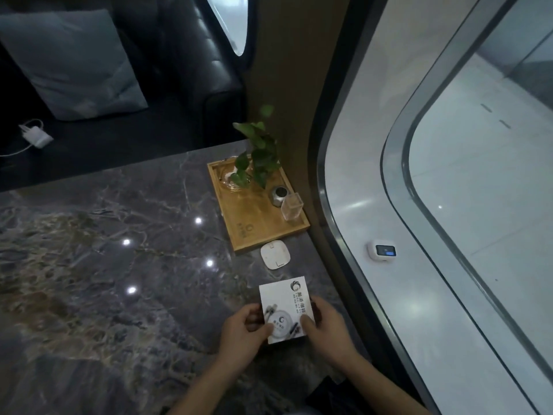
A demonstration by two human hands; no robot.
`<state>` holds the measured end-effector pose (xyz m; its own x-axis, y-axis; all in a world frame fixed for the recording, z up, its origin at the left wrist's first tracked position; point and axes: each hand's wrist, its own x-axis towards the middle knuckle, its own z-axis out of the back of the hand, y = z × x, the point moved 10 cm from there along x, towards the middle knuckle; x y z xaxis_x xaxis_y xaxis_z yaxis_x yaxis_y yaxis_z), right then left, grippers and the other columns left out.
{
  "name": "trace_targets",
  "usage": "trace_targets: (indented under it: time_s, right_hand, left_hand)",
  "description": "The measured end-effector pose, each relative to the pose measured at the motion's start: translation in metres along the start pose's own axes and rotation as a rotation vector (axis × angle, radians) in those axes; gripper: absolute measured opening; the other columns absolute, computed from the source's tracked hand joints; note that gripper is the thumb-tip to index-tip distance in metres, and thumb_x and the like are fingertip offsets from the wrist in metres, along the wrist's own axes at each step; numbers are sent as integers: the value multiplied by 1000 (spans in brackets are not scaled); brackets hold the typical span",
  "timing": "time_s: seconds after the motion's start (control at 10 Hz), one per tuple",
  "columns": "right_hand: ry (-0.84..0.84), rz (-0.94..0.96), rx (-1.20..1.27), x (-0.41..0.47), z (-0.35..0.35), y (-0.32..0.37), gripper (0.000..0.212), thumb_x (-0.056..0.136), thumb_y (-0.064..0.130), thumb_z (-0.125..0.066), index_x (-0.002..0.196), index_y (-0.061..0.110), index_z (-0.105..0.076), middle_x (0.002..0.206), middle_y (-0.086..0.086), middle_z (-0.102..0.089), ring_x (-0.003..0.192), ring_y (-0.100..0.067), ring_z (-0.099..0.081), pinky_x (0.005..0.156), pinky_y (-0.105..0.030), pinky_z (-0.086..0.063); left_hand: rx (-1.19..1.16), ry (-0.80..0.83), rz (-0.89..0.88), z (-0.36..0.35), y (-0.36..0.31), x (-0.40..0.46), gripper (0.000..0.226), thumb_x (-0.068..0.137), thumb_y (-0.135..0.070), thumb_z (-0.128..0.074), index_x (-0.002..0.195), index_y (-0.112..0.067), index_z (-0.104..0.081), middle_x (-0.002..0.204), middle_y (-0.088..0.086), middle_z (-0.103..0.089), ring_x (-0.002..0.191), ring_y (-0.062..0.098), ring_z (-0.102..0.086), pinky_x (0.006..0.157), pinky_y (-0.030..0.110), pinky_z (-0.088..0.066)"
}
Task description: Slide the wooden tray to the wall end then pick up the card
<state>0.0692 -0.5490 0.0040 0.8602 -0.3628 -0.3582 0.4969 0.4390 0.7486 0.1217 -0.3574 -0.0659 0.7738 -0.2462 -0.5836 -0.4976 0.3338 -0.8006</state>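
Observation:
The wooden tray (251, 223) lies at the far right of the marble table, its right side against the brown wall. On it stand a leafy plant in a glass vase (254, 163), a small metal pot (279, 195) and a clear square glass (291, 208). Nearer to me, a white printed card (284, 298) is held at its lower end. My left hand (244, 330) grips its left edge and my right hand (324, 327) grips its right edge, thumbs on the face.
A white rounded square pad (275, 254) lies on the grey marble table (104, 250) between tray and card. A dark leather sofa with a blue cushion (68, 64) and a white charger (34, 134) is behind. A curved window (449, 190) runs along the right.

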Motion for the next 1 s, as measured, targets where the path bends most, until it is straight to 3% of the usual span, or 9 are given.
trace_targets:
  time_s: [0.1, 0.2, 0.3, 0.4, 0.6, 0.7, 0.9, 1.0]
  right_hand:
    - [-10, 6, 33, 11, 11, -5, 41, 82, 3, -58, 119, 22, -59, 112, 10, -69, 100, -1, -64, 85, -34, -58]
    - [-44, 9, 16, 19, 22, -8, 45, 81, 1, -58, 121, 21, -56, 116, 3, -66, 105, -9, -61, 88, -32, -54]
    - [-61, -3, -26, 28, 30, -12, 50, 82, 3, -59, 128, 18, -50, 122, -4, -62, 111, -19, -57, 91, -33, -50]
    - [-44, -43, -28, 34, 31, -16, 63, 86, 6, -59, 144, 14, -37, 137, -8, -52, 125, -23, -49, 104, -41, -44]
    - [-14, -18, -67, 47, 28, -17, 56, 90, 8, -57, 142, 13, -38, 147, -6, -38, 133, -22, -41, 108, -42, -42]
    - [7, -1, -75, 53, 25, -17, 54, 91, 8, -55, 143, 14, -39, 152, -4, -32, 136, -22, -37, 108, -44, -42]
    - [-1, 41, -256, 56, 18, -14, 64, 91, 18, -54, 149, 18, -28, 162, -4, -11, 148, -21, -10, 120, -37, -19]
    - [-31, 100, -337, 54, 19, -4, 63, 88, 19, -56, 147, 14, -33, 161, -9, -15, 148, -25, -8, 120, -40, -15]
  left_hand:
    - [-44, 28, 40, -19, -4, 12, 32, 79, -1, -76, 105, -17, -69, 98, 3, -77, 89, 18, -74, 80, 45, -62]
    - [-87, 66, 81, -36, -7, 22, 30, 82, -1, -74, 102, -21, -69, 100, 2, -77, 91, 18, -74, 80, 46, -62]
    - [-108, 101, 101, -52, -11, 30, 25, 82, -8, -76, 100, -23, -71, 98, 0, -78, 89, 15, -75, 70, 35, -62]
    - [-120, 117, 108, -61, -16, 33, 25, 80, -11, -78, 97, -28, -72, 96, -3, -79, 87, 14, -75, 68, 30, -59]
    - [-62, 130, 49, -70, -32, 38, 35, 80, -7, -76, 109, -26, -69, 107, -2, -76, 98, 12, -72, 84, 33, -59]
    - [-16, 145, 10, -73, -39, 35, 38, 82, -4, -73, 107, -32, -67, 104, -11, -75, 92, 4, -73, 75, 20, -57]
    - [6, 173, -16, -70, -42, 36, 39, 85, -1, -70, 116, -23, -68, 104, -13, -74, 92, 1, -71, 76, 17, -55]
    - [10, 176, -9, -69, -42, 31, 36, 87, 0, -67, 117, -20, -67, 103, -10, -72, 93, -3, -68, 73, 11, -52]
